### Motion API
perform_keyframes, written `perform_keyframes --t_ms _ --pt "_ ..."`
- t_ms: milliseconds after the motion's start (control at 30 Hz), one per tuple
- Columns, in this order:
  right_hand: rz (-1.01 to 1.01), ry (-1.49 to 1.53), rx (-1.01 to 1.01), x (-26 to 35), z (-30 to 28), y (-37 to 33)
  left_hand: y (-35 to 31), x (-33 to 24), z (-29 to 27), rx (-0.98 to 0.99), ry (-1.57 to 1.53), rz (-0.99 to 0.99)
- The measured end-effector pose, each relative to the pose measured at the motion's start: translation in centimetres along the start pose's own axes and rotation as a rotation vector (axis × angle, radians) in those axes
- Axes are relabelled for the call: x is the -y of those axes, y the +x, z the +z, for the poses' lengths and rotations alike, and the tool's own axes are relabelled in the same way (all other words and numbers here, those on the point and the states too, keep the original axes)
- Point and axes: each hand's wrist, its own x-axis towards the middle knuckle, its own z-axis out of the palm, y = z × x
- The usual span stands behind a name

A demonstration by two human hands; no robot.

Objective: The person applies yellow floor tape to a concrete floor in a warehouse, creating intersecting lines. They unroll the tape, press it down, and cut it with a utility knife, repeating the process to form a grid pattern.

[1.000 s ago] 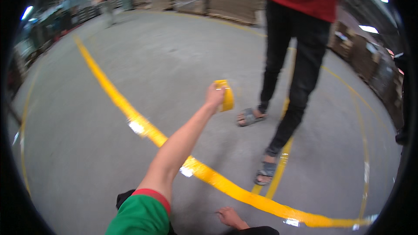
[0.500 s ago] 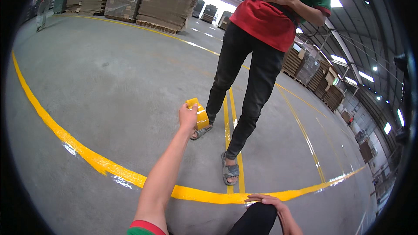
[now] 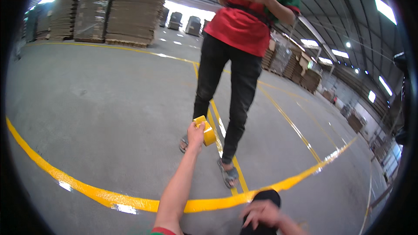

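Note:
My left hand is stretched forward, its fingers closed round a roll of yellow tape, held off the floor in front of the other person's legs. My right hand is blurred by motion at my black-clad knee, its fingers partly spread with nothing visible in them. Across the floor before me curves a wide yellow tape line, glossy, with a ragged edge at the left. Two thin yellow lines run away from it between the other person's feet.
A person in a red and green shirt, black trousers and grey sandals stands just ahead, both hands raised at the chest. Tall cardboard stacks stand far left, more stacks far right. Other yellow lines mark the grey floor.
My view has shifted. The tape roll now appears lower and further right, still in my left hand. My right hand has lifted from lying flat and is moving over my knee.

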Motion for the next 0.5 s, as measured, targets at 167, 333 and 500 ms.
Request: perform_keyframes --t_ms 167,333,500 --pt "-0.794 -0.960 -0.121 15.7 -11.4 19.1 0.7 -1.3 -3.3 0.167 -0.355 0.033" --pt "-1.071 -0.701 -0.244 9.3 -7.7 29.6 1.2 0.1 -0.5 0.323 -0.539 0.043" --pt "-0.760 -0.731 -0.431 -11.3 -11.1 24.2 3.0 4.5 -6.3 0.190 0.137 -0.016"
